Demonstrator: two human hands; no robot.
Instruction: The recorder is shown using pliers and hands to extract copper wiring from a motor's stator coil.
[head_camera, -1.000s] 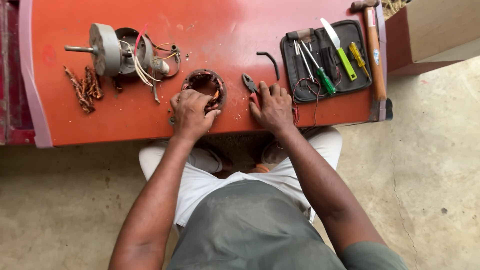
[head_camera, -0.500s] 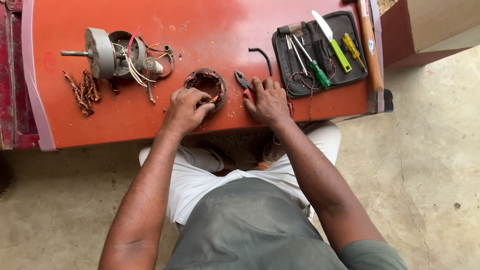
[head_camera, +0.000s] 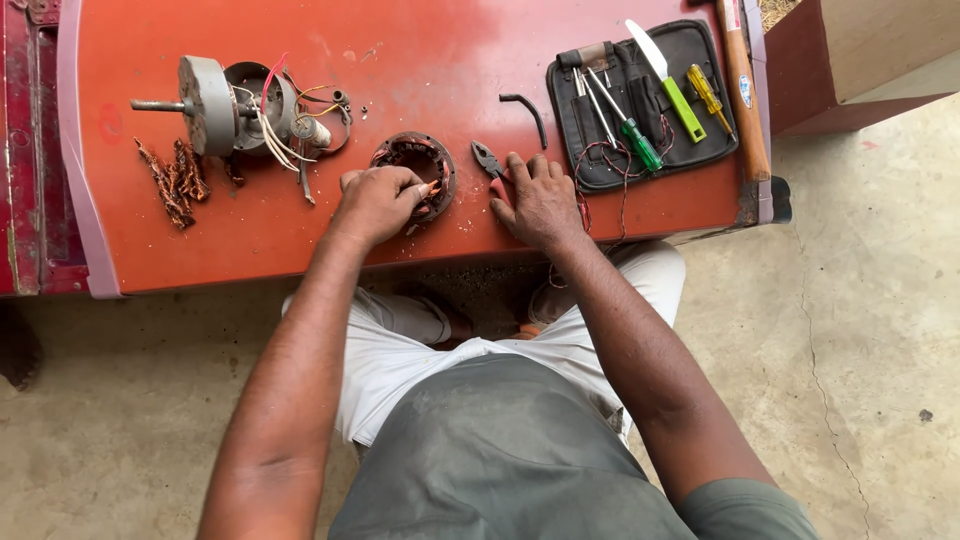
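Rust-brown ring-shaped motor stator (head_camera: 415, 165) sits steadied under my curled left hand (head_camera: 378, 203) on the red desk (head_camera: 420, 60); my right hand (head_camera: 543, 203) lies spread over small pliers (head_camera: 487, 158), keeping them close.

On the red surface (head_camera: 420, 60) lie one ring-shaped stator (head_camera: 417, 165), one grey motor housing (head_camera: 225, 105) with its shaft, one pair of pliers (head_camera: 489, 160), one bent black piece (head_camera: 526, 112) and one wooden-handled hammer (head_camera: 745, 100). One black tool pouch (head_camera: 640, 100) carries two green-handled tools (head_camera: 676, 105) and one yellow screwdriver (head_camera: 708, 97). Two hands are in view.
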